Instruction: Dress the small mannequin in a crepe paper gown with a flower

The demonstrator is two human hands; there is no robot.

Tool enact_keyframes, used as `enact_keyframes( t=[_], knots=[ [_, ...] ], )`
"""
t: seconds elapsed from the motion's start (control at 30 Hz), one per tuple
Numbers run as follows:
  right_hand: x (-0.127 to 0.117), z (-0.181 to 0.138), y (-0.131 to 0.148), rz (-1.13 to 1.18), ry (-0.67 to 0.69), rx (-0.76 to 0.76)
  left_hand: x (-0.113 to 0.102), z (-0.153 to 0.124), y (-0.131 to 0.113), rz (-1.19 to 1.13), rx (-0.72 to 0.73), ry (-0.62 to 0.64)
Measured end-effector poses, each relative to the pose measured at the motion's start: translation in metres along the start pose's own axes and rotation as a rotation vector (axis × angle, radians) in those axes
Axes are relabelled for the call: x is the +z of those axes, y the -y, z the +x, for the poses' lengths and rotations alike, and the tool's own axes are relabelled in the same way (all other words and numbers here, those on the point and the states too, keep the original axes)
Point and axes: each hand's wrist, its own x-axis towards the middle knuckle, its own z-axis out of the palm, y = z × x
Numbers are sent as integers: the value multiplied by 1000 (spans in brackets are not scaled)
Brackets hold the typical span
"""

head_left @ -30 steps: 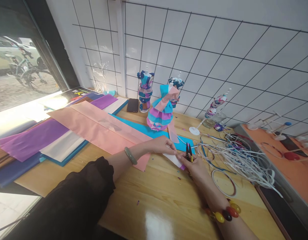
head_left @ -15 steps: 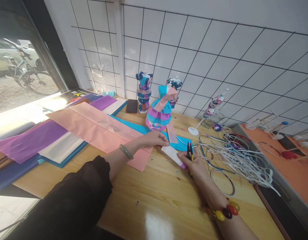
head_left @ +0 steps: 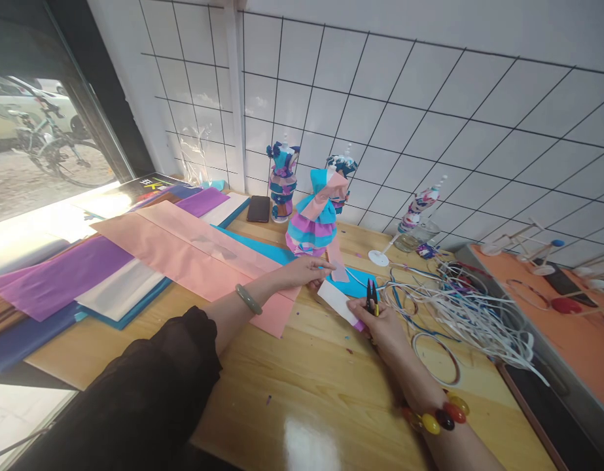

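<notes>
My right hand (head_left: 384, 322) pinches the lower end of a white paper piece (head_left: 336, 302) with a purple end. The same hand also holds a small black-and-yellow tool, pliers or snips (head_left: 372, 299), its two tips pointing up. My left hand (head_left: 312, 269) is just beyond the paper's far end, fingers stretched out beside a pink strip (head_left: 337, 260); I cannot tell whether they touch it. A blue sheet (head_left: 355, 282) lies under that strip. Behind stands a doll form in a layered blue, pink and purple paper dress (head_left: 312, 219).
Large pink sheets (head_left: 184, 252) and stacked coloured paper (head_left: 86, 268) cover the left. A phone (head_left: 258, 209), another dressed form (head_left: 283, 180) and a tilted form on a white base (head_left: 414, 212) stand along the wall. Tangled cords (head_left: 468, 314) lie right, beside an orange-lined tray (head_left: 537, 288).
My left hand has let go of the white paper's far corner and its fingers have straightened toward the pink strip. My right hand has stayed nearly still with paper and tool.
</notes>
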Motion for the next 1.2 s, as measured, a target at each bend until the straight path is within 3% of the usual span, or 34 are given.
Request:
enact_keyframes(
  t=[0.1,0.33,0.6,1.0,1.2],
  knots=[
    [0,0,0,2,45,-26,4,-5,-9,53,35,10],
    [6,-6,11,-91,139,-91,20,-15,-15,381,-44,315],
    [1,-2,3,-34,95,-7,14,-9,-8,351,-24,242],
    [3,-6,2,69,145,-46,22,-9,-3,237,-125,439],
    [5,-8,7,46,150,-44,23,-12,-9,258,-127,475]
  ],
)
